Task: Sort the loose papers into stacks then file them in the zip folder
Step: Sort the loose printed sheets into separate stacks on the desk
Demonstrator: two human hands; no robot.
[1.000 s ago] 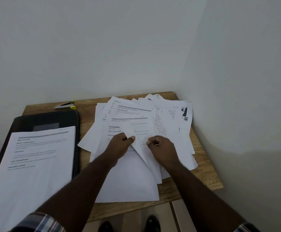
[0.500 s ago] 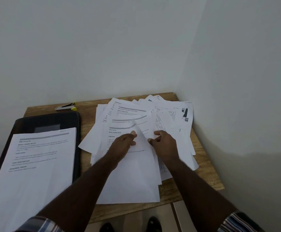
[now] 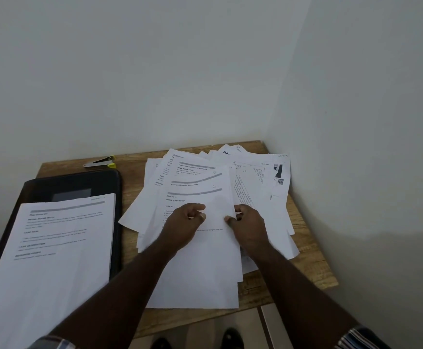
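**A:** Start at the left. What's there?

**B:** The black zip folder (image 3: 79,183) lies flat at the left of the wooden surface (image 3: 306,268), and one sorted stack (image 3: 54,253) of printed sheets sits on top of it, running off the near edge of view. That stack looks squared up. Just beyond the folder, toward the far wall, is a small stapler (image 3: 101,161) with yellow tips.

**A:** And the middle?

**B:** The loose papers (image 3: 263,187) are fanned untidily across the right half of the surface, reaching into the far right corner. The left hand (image 3: 184,225) rests on the top sheet (image 3: 200,263), fingers curled, thumb and fingertips apparently pinching the paper near its middle (the exact contact is hard to make out, so I would not swear to it). Just right of it, the right hand (image 3: 249,224) has its fingers curled round that same sheet's right edge, thumb on top.

**A:** So how far along is the sorting?

**B:** Early, I'd judge. One stack exists, and it only rests on the folder, which seems closed; nothing looks filed. Most of the papers are jumbled at mixed angles, some with tables and pictures on them, others with grey header bars like the sorted one.

**A:** What's left?

**B:** Nearly everything: separating the heap into stacks, opening the folder, and putting the stacks inside.
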